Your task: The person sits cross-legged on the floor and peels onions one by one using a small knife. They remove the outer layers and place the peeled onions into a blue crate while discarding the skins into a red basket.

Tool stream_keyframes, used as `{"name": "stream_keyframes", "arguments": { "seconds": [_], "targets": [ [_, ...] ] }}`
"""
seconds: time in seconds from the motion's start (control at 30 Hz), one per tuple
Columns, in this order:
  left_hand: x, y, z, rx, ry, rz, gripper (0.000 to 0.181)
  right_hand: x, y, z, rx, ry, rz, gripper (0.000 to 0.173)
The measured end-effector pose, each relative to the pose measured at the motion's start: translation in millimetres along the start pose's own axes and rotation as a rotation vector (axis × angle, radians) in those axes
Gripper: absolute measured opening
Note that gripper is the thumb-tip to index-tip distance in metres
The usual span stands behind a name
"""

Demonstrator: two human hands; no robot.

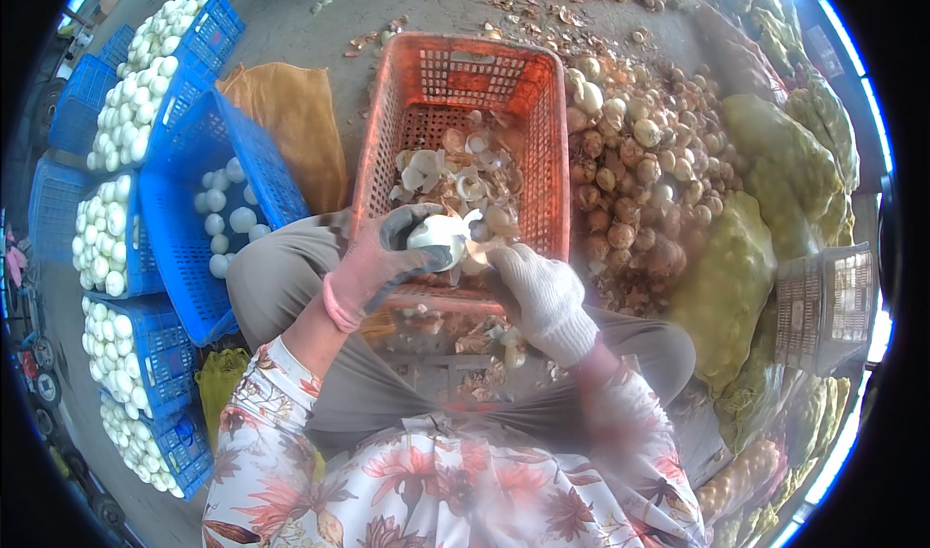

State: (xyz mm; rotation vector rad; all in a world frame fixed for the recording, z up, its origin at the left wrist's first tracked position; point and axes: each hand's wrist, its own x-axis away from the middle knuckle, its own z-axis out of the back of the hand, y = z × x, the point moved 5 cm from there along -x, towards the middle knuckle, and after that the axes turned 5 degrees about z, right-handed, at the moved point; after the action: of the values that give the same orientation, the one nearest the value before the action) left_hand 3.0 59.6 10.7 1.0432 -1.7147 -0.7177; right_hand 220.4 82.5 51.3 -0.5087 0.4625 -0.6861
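My left hand [389, 250], in a pink glove with a dark coated palm, grips a white, mostly peeled onion [438, 238]. Beside it my right hand [541, 293], in a white knit glove, has its fingers closed on a strip of onion skin [483, 248] at the onion's right side. Whether that hand also holds a tool is hidden. Both hands are over the near end of an orange plastic crate [561, 184], between my knees. Loose onion peels [472, 184] lie inside the crate.
A heap of unpeeled onions [632, 177] spreads to the right, against full mesh sacks [726, 286]. At left a tilted blue crate [171, 206] holds several peeled onions [242, 219]. Stacked blue crates [156, 359] full of peeled onions stand beyond. A brown sack [294, 126] lies behind.
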Motion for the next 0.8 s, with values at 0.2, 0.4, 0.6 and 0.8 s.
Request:
{"name": "stream_keyframes", "arguments": {
  "seconds": [0.2,0.4,0.6,0.8],
  "targets": [
    [-6.1,-3.2,2.5,-0.038,0.026,-0.095,0.075,-7.1,2.8,-13.9,-0.523,-0.131,-0.333,0.022],
    [-7.0,-2.4,-2.6,-0.025,-0.034,-0.158,0.084,-9.9,5.7,-16.3,-0.924,-0.182,-0.803,0.020],
    [-3.0,0.6,-19.0,0.166,-0.151,-0.012,0.080,-11.5,10.3,-22.3,-1.013,0.066,-0.642,0.022],
    [-1.4,2.0,-19.5,0.184,-0.203,-0.001,0.082,-15.5,18.3,-25.3,-1.050,0.163,-0.669,0.018]
  ]
}}
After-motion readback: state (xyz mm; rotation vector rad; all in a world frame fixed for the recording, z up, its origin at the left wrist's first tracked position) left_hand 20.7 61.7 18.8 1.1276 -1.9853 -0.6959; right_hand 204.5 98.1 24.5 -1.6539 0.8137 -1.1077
